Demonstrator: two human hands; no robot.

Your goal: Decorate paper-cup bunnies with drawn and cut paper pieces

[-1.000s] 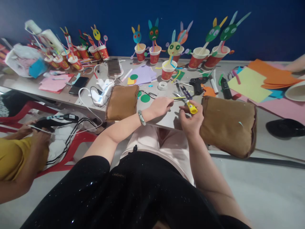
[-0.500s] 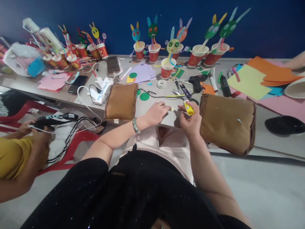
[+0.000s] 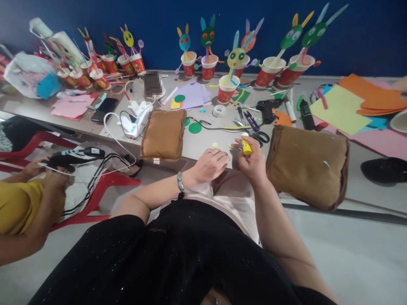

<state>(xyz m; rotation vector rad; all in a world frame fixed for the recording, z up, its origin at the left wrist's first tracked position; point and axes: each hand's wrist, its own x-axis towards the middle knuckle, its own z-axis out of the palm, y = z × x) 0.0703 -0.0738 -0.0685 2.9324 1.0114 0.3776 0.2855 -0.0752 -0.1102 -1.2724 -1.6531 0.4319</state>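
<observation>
The right hand (image 3: 254,164) grips a yellow tube (image 3: 247,148); whether the curled left hand (image 3: 211,165) holds something, I cannot tell.

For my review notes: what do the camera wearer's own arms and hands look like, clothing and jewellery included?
The left sleeve and right sleeve are black and short, leaving both forearms bare. A rounded, mottled green bangle circles the left wrist, and the left grip wears a ring. No jewellery shows on the right grip. Neither is gloved.
</observation>
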